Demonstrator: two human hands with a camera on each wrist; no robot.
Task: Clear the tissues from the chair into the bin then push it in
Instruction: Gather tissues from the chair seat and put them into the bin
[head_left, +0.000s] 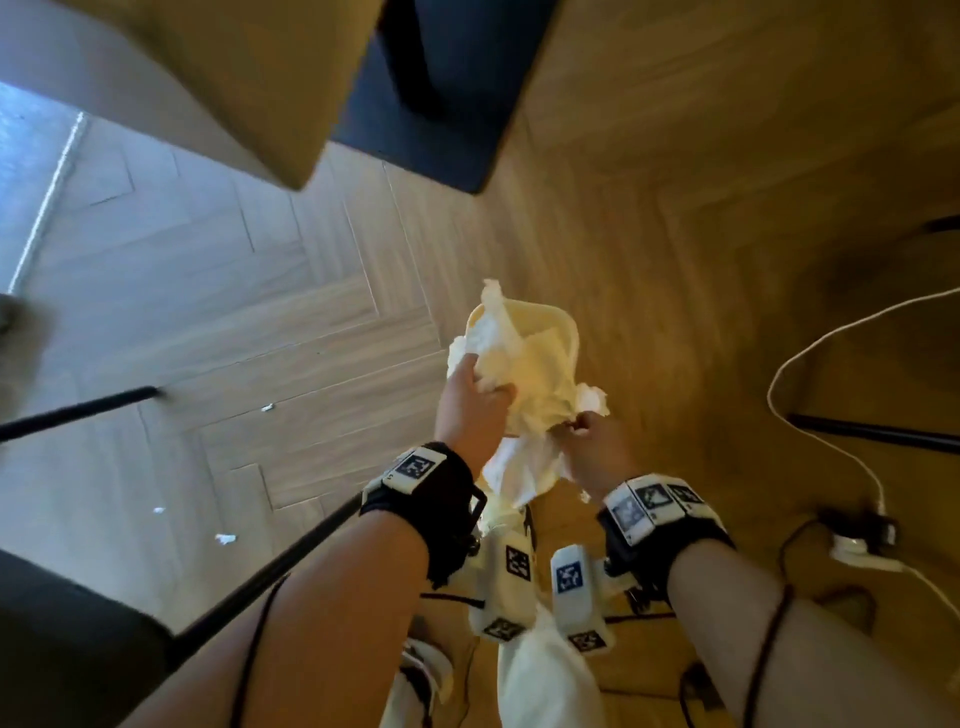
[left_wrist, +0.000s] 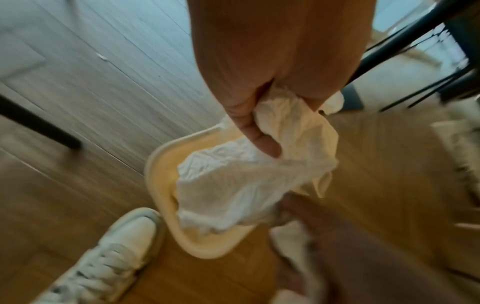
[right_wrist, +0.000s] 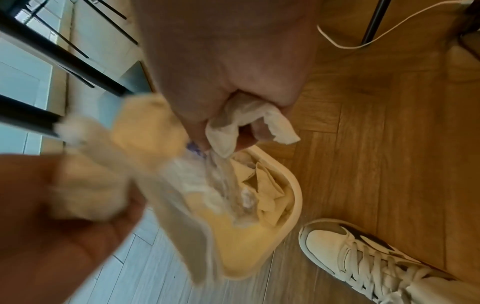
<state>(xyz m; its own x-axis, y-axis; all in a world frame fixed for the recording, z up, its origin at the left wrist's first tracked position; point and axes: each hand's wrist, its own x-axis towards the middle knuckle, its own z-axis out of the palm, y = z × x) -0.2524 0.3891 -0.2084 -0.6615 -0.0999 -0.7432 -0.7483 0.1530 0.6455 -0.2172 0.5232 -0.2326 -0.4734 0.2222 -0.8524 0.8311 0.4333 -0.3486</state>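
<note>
Partly hidden bin (head_left: 570, 332) sits under tissues (head_left: 519, 374) both hands grip.

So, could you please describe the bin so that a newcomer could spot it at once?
Look at the wooden herringbone floor just ahead of the person's white shoes. The bin stands there directly beneath both hands: a small cream tub with a rounded rim, the only open container around, with crumpled tissues inside.
</note>
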